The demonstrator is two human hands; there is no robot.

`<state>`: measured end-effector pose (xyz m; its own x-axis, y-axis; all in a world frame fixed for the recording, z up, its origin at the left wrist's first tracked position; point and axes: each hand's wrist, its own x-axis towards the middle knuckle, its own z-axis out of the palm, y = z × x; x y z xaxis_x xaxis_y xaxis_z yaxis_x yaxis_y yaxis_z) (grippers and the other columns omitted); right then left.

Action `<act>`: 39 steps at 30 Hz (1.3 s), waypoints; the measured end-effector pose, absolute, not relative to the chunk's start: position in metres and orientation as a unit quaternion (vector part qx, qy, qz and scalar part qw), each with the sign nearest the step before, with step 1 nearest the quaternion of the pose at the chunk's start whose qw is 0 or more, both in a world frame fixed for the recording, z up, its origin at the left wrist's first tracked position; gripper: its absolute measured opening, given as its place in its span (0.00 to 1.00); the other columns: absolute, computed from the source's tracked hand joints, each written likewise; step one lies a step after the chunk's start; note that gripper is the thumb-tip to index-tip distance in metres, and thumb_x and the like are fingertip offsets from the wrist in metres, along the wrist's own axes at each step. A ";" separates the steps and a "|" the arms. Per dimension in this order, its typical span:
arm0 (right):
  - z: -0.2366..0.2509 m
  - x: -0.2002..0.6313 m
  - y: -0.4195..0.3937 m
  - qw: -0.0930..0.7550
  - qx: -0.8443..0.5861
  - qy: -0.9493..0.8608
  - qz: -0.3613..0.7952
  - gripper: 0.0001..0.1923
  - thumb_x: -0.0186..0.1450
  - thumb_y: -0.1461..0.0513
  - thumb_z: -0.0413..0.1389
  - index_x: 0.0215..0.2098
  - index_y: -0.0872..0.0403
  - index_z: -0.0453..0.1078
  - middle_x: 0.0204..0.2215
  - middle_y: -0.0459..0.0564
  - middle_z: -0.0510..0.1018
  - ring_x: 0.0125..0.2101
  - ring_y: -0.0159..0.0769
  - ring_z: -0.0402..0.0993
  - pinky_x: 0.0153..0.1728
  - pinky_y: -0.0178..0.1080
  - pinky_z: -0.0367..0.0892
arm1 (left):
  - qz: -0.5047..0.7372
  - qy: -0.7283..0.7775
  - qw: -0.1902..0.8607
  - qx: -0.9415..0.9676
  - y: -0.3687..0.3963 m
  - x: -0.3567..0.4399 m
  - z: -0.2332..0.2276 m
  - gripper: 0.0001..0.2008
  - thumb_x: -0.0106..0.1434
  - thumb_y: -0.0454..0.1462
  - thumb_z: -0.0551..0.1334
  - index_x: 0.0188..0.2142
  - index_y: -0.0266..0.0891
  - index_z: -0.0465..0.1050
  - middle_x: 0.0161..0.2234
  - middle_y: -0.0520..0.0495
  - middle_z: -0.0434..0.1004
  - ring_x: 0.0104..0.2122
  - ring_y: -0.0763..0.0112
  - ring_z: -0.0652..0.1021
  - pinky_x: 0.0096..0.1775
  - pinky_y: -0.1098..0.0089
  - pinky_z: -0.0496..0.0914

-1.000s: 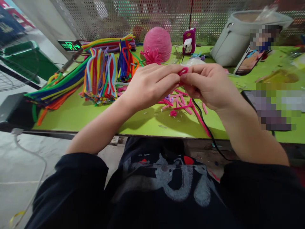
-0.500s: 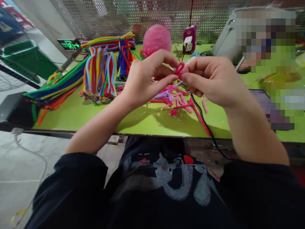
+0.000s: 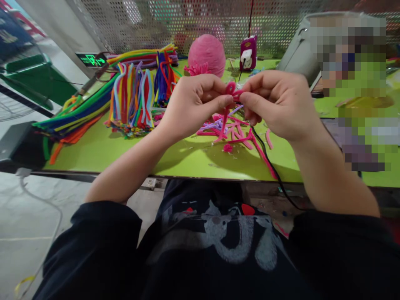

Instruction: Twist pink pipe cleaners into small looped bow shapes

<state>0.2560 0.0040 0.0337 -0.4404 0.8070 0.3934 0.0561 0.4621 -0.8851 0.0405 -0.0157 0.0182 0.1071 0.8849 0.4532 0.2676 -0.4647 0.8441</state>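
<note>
**Pink looped piece (image 3: 230, 88) held between both hands, partly shaped**

Left hand (image 3: 192, 104): thumb and fingertips pinched on the piece. Right hand (image 3: 278, 104): likewise, thumb and finger closed on its right side. Piece is in the air above the surface (image 3: 184, 162).

Progress: at least two loops formed, one upright, one lying toward the right thumb. A pink strand hangs below the left thumb, apparently its loose end. Judgement: shaping under way, not finished; the tail seems unworked.

Beneath: loose pink stems (image 3: 240, 135) and a small pink knot (image 3: 228, 148) lie untouched. Farther out: upright bundle of coloured stems (image 3: 129, 102), pink ball (image 3: 208, 52).

Versus half a second ago: left fingers less arched, nearer the thumb; loops spread wider; hanging strand newly visible. Bundle and ball unchanged.
</note>
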 end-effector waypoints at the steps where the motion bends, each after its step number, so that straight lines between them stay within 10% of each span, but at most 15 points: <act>1: 0.033 0.255 0.005 0.444 -0.288 -0.731 0.432 0.14 0.68 0.53 0.76 0.34 0.50 0.79 0.21 0.41 0.78 0.19 0.27 0.70 0.19 0.34 0.65 | 0.515 0.419 0.314 0.679 -0.016 0.041 0.019 0.10 0.67 0.39 0.76 0.37 0.39 0.79 0.30 0.47 0.87 0.32 0.66 0.86 0.30 0.69 0.75; 14: 0.027 0.251 0.008 0.461 -0.268 -0.736 0.417 0.21 0.69 0.47 0.72 0.30 0.50 0.74 0.18 0.41 0.71 0.16 0.27 0.61 0.17 0.37 0.56 | 0.530 0.379 0.324 0.686 -0.015 0.047 0.022 0.07 0.65 0.30 0.75 0.33 0.38 0.81 0.25 0.53 0.80 0.30 0.71 0.83 0.36 0.71 0.77; 24: 0.014 0.257 0.010 0.461 -0.258 -0.826 0.197 0.11 0.72 0.52 0.70 0.39 0.47 0.77 0.31 0.46 0.83 0.29 0.36 0.79 0.34 0.40 0.79 | 0.499 0.421 0.331 0.681 -0.020 0.044 0.025 0.12 0.68 0.35 0.74 0.28 0.38 0.78 0.24 0.52 0.77 0.30 0.73 0.81 0.33 0.74 0.71; 34: 0.019 0.257 0.004 0.471 -0.158 -0.865 -0.070 0.09 0.74 0.61 0.58 0.34 0.46 0.69 0.25 0.43 0.77 0.25 0.35 0.73 0.27 0.41 0.70 | 0.394 0.391 0.471 0.685 -0.024 0.039 0.042 0.14 0.72 0.34 0.70 0.28 0.35 0.75 0.24 0.53 0.71 0.20 0.85 0.66 0.24 0.75 0.58; 39: 0.052 0.261 0.012 0.299 -0.073 -0.931 -0.198 0.18 0.77 0.61 0.56 0.27 0.48 0.65 0.20 0.42 0.63 0.23 0.32 0.64 0.29 0.41 0.64 | 0.374 0.363 0.549 0.653 -0.027 0.036 0.044 0.14 0.73 0.33 0.66 0.28 0.35 0.73 0.21 0.57 0.66 0.17 0.87 0.63 0.22 0.77 0.54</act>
